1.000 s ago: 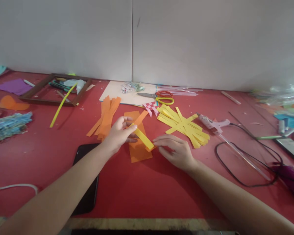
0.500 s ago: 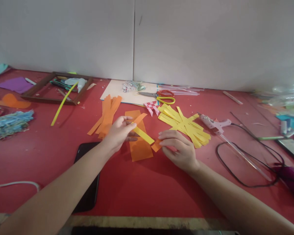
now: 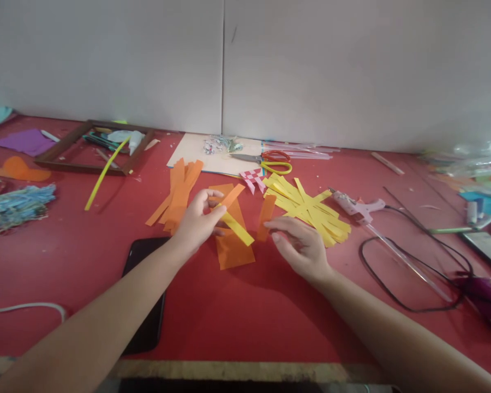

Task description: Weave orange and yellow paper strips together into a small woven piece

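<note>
My left hand is closed, pinching a yellow paper strip and an orange paper strip that cross at the fingertips. Over to the right, my right hand holds another orange strip by its edge, standing nearly upright. Beneath the left fingers lies a wider piece of orange paper. A bundle of orange strips rests left of it, and a pile of yellow strips lies beyond my right hand. A small pink-and-white woven paper piece sits between the piles.
Scissors lie on a pale sheet at the back. At right is a pink glue gun with a looping black cord. A black phone lies under my left forearm. A wooden frame stands back left.
The orange strip in my right hand has turned from slanting low at the fingertips to nearly upright. My left hand with its two strips has barely shifted.
</note>
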Demonstrator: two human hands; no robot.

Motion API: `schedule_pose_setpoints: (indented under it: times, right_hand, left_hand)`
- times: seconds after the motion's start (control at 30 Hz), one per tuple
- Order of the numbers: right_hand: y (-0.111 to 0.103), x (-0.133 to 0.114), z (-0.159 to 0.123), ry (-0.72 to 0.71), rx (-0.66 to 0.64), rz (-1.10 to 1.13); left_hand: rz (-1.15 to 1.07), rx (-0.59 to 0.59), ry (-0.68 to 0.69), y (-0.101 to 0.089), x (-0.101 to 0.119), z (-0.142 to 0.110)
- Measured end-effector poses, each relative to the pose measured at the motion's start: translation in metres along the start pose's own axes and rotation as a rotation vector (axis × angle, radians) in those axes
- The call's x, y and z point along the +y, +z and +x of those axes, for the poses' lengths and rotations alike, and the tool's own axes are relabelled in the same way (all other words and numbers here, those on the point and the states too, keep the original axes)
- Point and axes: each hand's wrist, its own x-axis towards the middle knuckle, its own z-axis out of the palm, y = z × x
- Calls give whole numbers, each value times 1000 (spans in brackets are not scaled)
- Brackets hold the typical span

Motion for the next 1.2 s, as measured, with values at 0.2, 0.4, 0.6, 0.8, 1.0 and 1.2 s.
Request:
schedule_pose_setpoints:
  times: [0.2, 0.4, 0.6, 0.8, 1.0, 1.2]
  right_hand:
    - [8, 10, 1, 450, 95, 359]
    - [8, 9, 4, 552, 103, 536]
    - [9, 2, 1, 455, -19, 381]
    - [5, -2, 0, 455, -210, 355]
    - [5, -1, 0, 515, -277, 410]
    - [5, -1, 3, 526, -168, 276]
  left_hand:
    - [-184, -11, -90, 1, 7, -1]
    - [-291, 16, -196, 3, 10, 0]
    - [-337, 8, -204, 4, 10, -2]
    - [-281, -51, -137, 7, 5, -4]
    - [-195, -157, 17, 7, -1, -7]
    - [-104, -193, 159, 7, -5, -5]
